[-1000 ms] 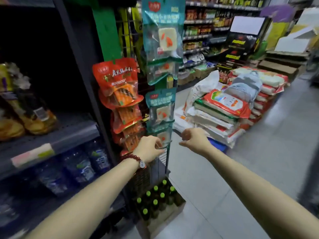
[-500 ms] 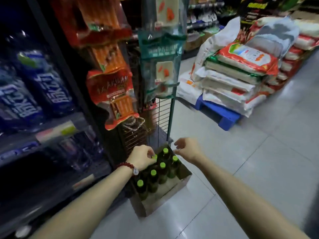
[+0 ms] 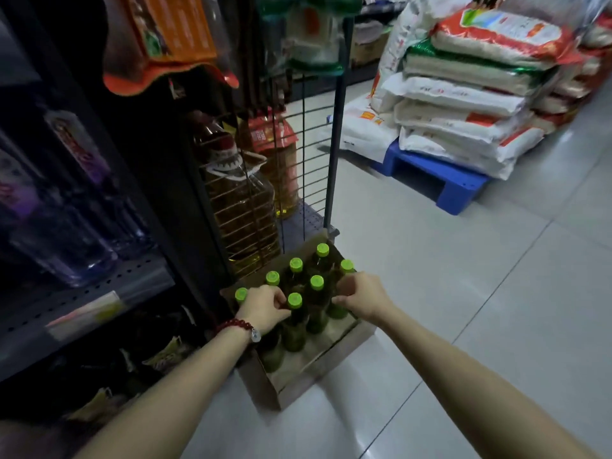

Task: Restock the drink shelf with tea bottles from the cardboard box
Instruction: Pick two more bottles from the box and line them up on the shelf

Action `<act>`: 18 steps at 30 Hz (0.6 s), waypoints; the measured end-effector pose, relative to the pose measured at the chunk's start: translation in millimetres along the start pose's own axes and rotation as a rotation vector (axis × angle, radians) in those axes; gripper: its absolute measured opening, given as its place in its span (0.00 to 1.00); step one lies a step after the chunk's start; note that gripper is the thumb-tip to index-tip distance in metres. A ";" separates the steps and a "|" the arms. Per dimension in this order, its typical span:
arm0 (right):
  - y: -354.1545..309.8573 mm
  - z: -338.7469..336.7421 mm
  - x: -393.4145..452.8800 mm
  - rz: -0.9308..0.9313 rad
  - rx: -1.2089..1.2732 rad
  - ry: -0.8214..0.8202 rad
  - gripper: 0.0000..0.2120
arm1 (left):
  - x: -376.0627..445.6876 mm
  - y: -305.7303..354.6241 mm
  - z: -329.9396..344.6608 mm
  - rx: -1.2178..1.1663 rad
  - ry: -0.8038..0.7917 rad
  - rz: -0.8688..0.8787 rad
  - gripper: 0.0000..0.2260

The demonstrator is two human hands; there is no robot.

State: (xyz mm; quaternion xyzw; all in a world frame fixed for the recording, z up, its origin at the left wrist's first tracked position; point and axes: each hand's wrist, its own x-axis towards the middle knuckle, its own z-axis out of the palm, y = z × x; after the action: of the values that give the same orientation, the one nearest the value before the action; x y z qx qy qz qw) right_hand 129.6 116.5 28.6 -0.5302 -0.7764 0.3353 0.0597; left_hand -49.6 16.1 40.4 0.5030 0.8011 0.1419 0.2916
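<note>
An open cardboard box [image 3: 298,389] stands on the floor against the foot of the dark drink shelf [image 3: 99,293]. In it stand several green-capped tea bottles [image 3: 316,282], upright in rows. My left hand [image 3: 265,309], with a red bead bracelet on the wrist, is curled over the top of a tea bottle at the box's near left; that cap is hidden. My right hand [image 3: 361,299] is curled around the neck of a tea bottle [image 3: 337,313] at the right side of the box.
Large oil jugs [image 3: 245,220] stand behind a wire rack [image 3: 311,160] just beyond the box. Snack packs [image 3: 165,44] hang above it. Stacked rice sacks [image 3: 463,104] lie on a blue pallet [image 3: 440,180] to the right. Water bottles [image 3: 66,246] fill the shelf at left.
My view has dropped from the hanging snacks to the box on the floor. Both hands have come down from chest height onto the bottle tops and closed on them.
</note>
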 end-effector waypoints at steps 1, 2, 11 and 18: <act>2.8 5.5 2.3 0.004 0.001 -0.009 0.16 | 2.2 -1.9 4.9 -0.004 0.000 -0.005 0.13; 5.2 10.3 4.6 0.008 0.005 -0.014 0.17 | 4.3 -3.3 9.8 -0.009 0.000 -0.008 0.14; 14.8 48.3 33.4 -0.054 0.054 0.049 0.23 | 26.1 -8.5 49.7 -0.090 0.060 -0.061 0.22; 14.0 66.6 55.6 -0.085 0.115 0.087 0.25 | 47.3 -11.9 64.7 -0.072 0.091 -0.068 0.19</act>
State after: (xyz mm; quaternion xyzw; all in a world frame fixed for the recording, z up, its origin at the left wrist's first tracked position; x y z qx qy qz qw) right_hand 86.7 137.0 -45.4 -0.5065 -0.7743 0.3533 0.1381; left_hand -34.1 48.5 -32.2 0.4579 0.8245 0.1833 0.2774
